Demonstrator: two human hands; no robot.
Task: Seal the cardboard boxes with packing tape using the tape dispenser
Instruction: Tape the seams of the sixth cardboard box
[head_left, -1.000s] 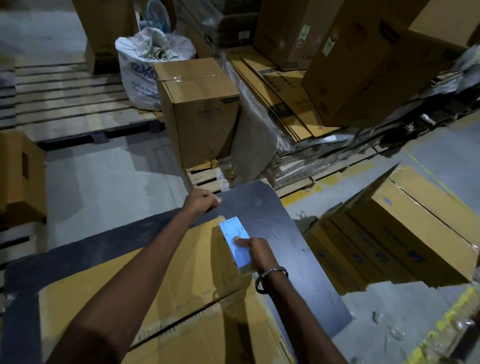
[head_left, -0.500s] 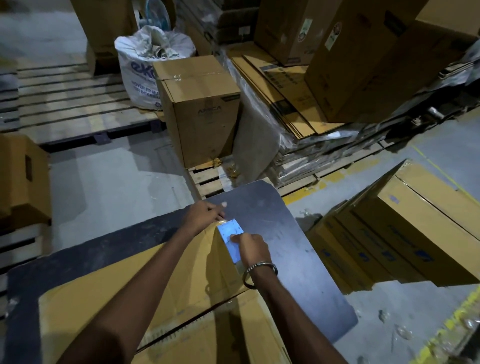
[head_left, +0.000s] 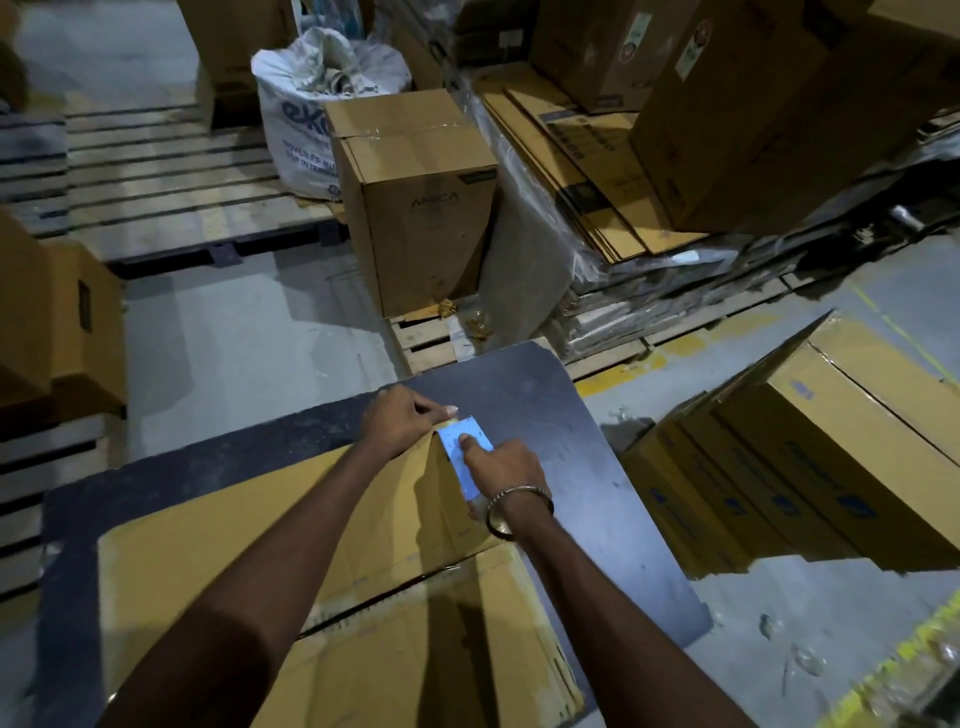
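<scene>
**Pressing the blue strip down at the box's far corner**

Nearest us lies the flattened box (head_left: 291, 571) on the dark table (head_left: 597, 467), a seam running across it between our forearms; our right hand (head_left: 506, 465), a bangle (head_left: 511, 512) on its wrist, presses a fingertip on the blue strip (head_left: 465, 454) at the box's far right edge, fingers otherwise loosely curled and gripping nothing; our left hand (head_left: 408, 423) pinches the far corner of the box where the strip ends, thumb and fingers closed on that edge. No tape dispenser shows in view, so we cannot tell where it is. To do this step well, we judge we should keep the left pinch firm so the corner stays put, and rub the right fingertip along the strip from the held end toward us, pushing out wrinkles before letting go; the dim light makes the strip's edges hard to check, so we should feel for lifted corners. Beyond the table stands a sealed box (head_left: 421, 208) on a pallet (head_left: 431, 343); farther off, a white sack (head_left: 306, 114).
</scene>
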